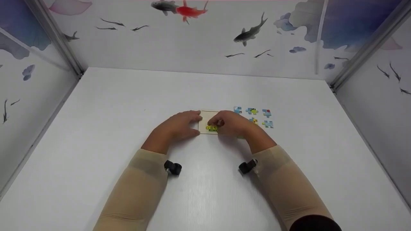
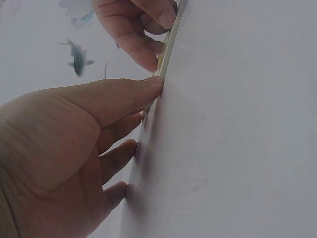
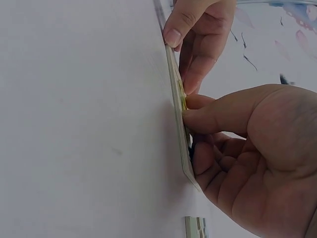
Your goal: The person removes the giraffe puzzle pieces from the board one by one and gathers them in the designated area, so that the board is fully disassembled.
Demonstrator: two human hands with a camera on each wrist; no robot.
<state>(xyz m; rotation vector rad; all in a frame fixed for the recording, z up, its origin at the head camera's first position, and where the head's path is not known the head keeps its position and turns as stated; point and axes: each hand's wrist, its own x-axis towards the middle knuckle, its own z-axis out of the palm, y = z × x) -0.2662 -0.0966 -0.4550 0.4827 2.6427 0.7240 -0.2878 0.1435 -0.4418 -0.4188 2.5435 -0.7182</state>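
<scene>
A thin, pale wooden puzzle board (image 1: 205,118) lies flat on the white table. My left hand (image 1: 178,126) holds its left end, the thumb at the near corner and a finger at the far corner. Over the board's right part, my right hand (image 1: 233,123) pinches a yellow-green jigsaw piece (image 1: 212,128) low against the surface. In the right wrist view, the thumb and fingertips of the right hand (image 3: 257,148) are right at the board's face, and a yellow bit of the piece shows between them. The right hand hides much of the board's right side.
Several loose jigsaw pieces, mostly light blue, lie right of the board, among them one with a red spot (image 1: 266,113) and a plain blue one (image 1: 267,124). The right hand partly covers some. White panels printed with fish surround the table (image 1: 96,106).
</scene>
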